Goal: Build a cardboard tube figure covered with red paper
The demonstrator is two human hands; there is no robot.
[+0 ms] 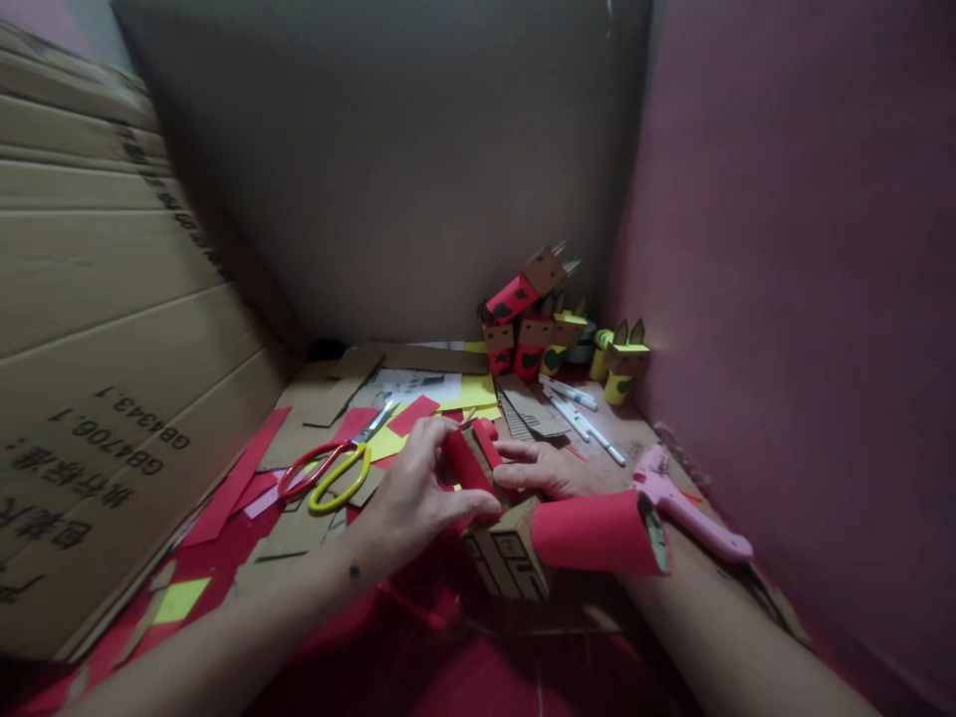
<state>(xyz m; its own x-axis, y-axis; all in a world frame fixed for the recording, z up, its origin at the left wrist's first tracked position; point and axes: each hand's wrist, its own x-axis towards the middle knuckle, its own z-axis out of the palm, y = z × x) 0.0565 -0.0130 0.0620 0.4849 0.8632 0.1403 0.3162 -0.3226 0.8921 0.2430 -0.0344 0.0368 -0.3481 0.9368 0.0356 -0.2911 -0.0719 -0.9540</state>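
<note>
At the middle of the work surface lies a craft piece of cardboard and red paper. My left hand grips its red part, thumb on the near side and fingers on the far side. My right hand has its fingers against the right side of the same piece. Nearer to me are a small cardboard box with black line drawings and a red paper tube, which lies over my right wrist. The box's join to the red part is partly hidden.
Scissors with red and yellow handles lie left, among paper and cardboard scraps. A pink glue gun is on the right, white markers beyond. Red and yellow paper figures stand at the back. A large cardboard sheet rises at left.
</note>
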